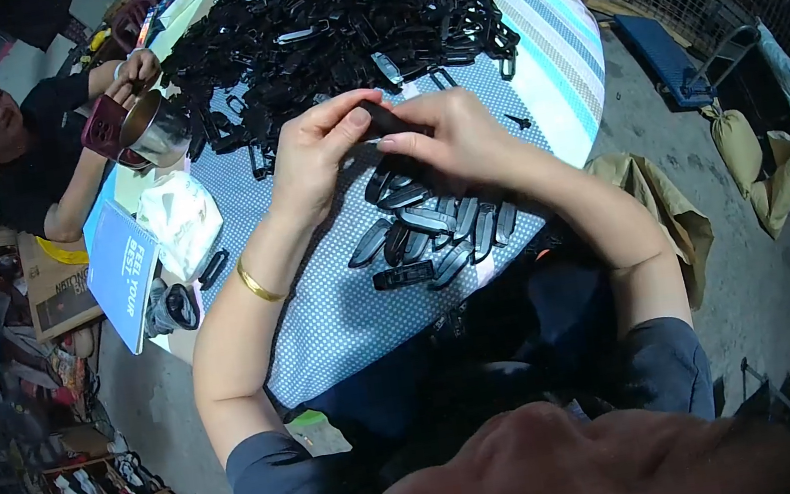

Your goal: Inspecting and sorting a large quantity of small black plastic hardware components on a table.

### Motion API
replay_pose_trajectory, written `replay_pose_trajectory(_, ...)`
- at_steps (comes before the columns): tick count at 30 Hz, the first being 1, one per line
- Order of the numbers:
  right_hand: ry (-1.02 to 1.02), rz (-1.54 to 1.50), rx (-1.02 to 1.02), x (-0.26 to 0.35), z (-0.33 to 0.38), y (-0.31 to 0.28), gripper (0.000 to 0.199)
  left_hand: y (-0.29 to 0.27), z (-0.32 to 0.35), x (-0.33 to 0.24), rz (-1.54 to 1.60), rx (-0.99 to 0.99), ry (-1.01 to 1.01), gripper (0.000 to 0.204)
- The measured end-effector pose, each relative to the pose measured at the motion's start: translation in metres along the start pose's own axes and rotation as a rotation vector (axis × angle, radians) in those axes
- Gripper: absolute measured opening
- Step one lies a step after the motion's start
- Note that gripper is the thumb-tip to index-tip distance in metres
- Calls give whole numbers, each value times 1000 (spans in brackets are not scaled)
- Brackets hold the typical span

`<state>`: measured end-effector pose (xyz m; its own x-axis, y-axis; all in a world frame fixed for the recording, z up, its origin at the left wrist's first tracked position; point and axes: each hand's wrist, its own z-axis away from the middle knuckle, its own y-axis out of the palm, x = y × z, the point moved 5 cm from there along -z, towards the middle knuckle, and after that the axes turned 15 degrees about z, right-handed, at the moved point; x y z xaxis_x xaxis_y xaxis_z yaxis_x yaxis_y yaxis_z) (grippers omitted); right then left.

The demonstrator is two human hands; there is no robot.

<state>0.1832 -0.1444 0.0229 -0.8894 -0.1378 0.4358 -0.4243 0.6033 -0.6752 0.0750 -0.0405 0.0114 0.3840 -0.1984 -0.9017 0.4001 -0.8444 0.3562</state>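
Observation:
My left hand (pixel 323 146) and my right hand (pixel 449 135) meet above the table, both closed on one small, dark, elongated black plastic piece (pixel 387 121). Fingers and thumbs cover much of it, so its exact kind cannot be made out. Just below my hands lies a small group of similar glossy black oblong pieces (pixel 428 219), some showing pale reflections. Beyond my hands rises a large heap of black plastic parts (pixel 316 41), many of them with loop-like openings.
A patterned cloth covers the round table (pixel 326 332). At left are a blue notebook (pixel 123 270), a white plastic bag (pixel 181 221) and a metal mug (pixel 155 131). Another person (pixel 46 134) sits at far left. A blue flatbed trolley (pixel 659 58) stands on the floor at right.

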Motion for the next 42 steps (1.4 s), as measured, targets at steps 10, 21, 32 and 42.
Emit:
replay_pose_trajectory(10,28,459,177,-70,-12,-9,21,12,-1,12,-561,282,-238,29)
replay_pose_trajectory(21,102,551,249,-68,-8,-8,33,18,-8,11,-1313,269,334,23)
replay_pose_trajectory(32,157,-255,151,-25,-3,1,28,2,-10,5,-145,-146,-110,30)
replay_pose_trajectory(42,-39,76,-171,-8,-4,-16,15,4,-3,9,65,-114,-178,35)
